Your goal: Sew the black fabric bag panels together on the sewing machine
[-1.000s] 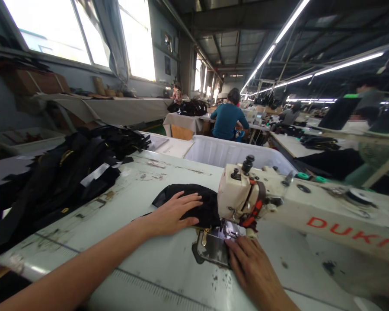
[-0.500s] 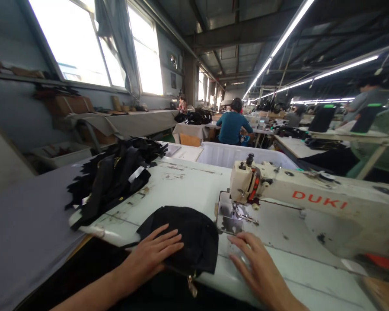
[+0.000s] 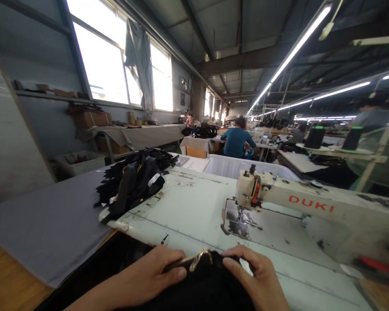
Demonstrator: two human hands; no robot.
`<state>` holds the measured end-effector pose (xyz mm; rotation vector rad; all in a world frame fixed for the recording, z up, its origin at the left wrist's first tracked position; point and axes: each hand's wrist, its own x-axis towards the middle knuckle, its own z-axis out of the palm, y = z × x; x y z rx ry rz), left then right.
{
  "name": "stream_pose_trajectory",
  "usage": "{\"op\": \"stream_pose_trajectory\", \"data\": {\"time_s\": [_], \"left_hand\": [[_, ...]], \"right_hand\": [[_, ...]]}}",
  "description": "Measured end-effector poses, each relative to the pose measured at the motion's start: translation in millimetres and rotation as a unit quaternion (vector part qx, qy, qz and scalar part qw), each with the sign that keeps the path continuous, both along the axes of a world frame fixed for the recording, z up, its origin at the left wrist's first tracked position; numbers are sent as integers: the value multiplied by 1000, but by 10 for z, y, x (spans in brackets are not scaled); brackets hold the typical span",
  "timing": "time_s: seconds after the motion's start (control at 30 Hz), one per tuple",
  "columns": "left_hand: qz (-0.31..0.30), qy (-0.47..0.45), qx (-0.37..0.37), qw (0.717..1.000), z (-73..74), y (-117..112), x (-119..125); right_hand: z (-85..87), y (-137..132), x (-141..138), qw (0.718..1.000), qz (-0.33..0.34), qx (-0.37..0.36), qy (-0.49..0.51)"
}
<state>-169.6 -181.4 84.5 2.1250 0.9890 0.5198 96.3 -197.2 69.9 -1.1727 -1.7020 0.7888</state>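
"So, what are the hands doing?"

"Both hands hold one black cloth piece (image 3: 204, 283) at the near edge of the sewing table (image 3: 194, 207). The left hand (image 3: 149, 276) pinches the top edge from the left side. The right hand (image 3: 257, 276) pinches it from the right side. The fingers are closed on the cloth, not spread wide."

"Where is the cloth, then?"

"It is low down, right between the two hands, and it hangs off the front of the table. A gold metal bit (image 3: 199, 258) shows on its top edge, between the thumbs."

"Is it under the needle?"

"No. The sewing machine (image 3: 311, 207) stands farther back and to the right. The shiny plate (image 3: 235, 218) under its head is bare. The cloth is well apart from it."

"So which step is this?"

"I think the hands are looking at the piece, or turning it, away from the machine."

"And what does the next move need?"

"I guess it needs a firm hold on that top edge, so the gold bit stays straight."

"What else is there?"

"A heap of black pieces (image 3: 136, 179) lies on the left of the table."
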Motion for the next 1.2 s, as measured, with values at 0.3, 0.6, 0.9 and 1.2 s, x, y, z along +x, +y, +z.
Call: {"op": "stream_pose_trajectory", "data": {"time_s": [0.3,0.6,0.9,1.2], "left_hand": [[74,-216,11,973,-199,-139,467],[79,-214,144,963,-360,-198,623],[72,-153,191,967,-419,-243,713],[76,-168,41,982,-424,-210,705]], "right_hand": [[-68,-204,9,987,21,135,-85],[-60,-197,85,996,26,38,-72],[-184,-190,68,999,6,-39,6],[-199,-228,106,998,0,-56,22]]}}
